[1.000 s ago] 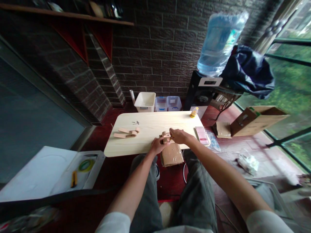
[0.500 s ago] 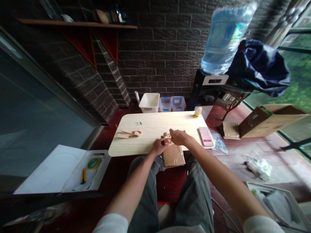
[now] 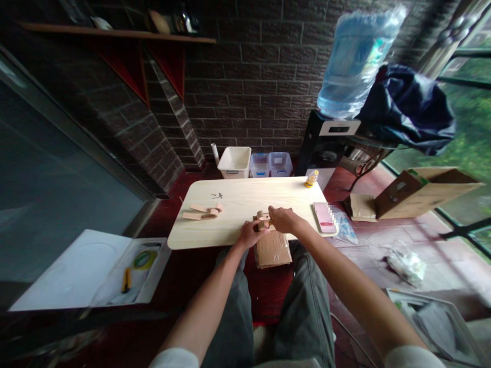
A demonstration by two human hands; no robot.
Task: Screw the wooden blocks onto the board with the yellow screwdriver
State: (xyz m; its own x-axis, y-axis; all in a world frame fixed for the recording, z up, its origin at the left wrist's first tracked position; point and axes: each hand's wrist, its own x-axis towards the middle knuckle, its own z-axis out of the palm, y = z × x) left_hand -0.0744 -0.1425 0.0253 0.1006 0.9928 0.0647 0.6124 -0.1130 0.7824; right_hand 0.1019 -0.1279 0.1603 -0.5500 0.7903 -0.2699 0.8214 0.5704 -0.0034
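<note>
Near the front edge of the table, my left hand (image 3: 250, 235) is closed around a small light-wood piece (image 3: 263, 225) with a rounded knob on top. Pressed up against the same piece from the right is my right hand (image 3: 284, 220), its fingers closed; what they grip is hidden. Both hands are over a flat piece of cardboard (image 3: 273, 250), which sticks out past the table edge above my lap. Two joined wooden strips with rounded ends (image 3: 203, 212) lie on the left of the table. Behind them are several small dark screw-like bits (image 3: 217, 196).
The pale table (image 3: 245, 194) carries a yellow-capped bottle (image 3: 311, 179) and a pink phone-like slab (image 3: 324, 218) on the right. At left an open white box (image 3: 148, 276) holds a yellow-black tool (image 3: 126, 280). Bins (image 3: 235, 162) and a water dispenser (image 3: 326, 145) stand behind.
The view has shifted slightly, so the table sits a little further left. Both hands stay together on the wooden piece with almost no visible movement.
</note>
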